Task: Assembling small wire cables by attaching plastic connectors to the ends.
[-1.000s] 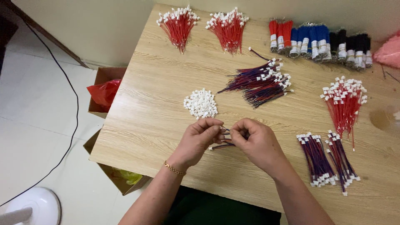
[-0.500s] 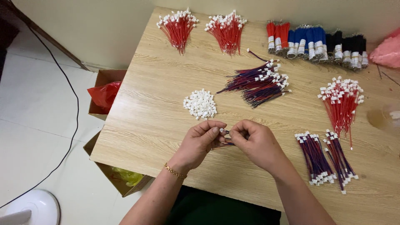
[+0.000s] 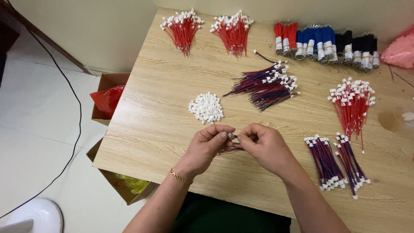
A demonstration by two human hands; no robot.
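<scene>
Left hand (image 3: 206, 145) and right hand (image 3: 264, 146) meeting fingertip to fingertip over the near edge of the wooden table (image 3: 164, 108), both pinched shut on one short red-and-blue wire lead (image 3: 230, 149), its long axis running left to right between them. Just beyond the left hand, a heap of small white connector housings (image 3: 206, 108); farther right, a loose pile of matching leads (image 3: 267, 84) and two finished bundles (image 3: 336, 164). Hidden by the fingertips: the lead's tip and any housing on it.

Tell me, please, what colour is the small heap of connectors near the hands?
White: the connector heap shows best in the head view, on the wooden table.
</scene>
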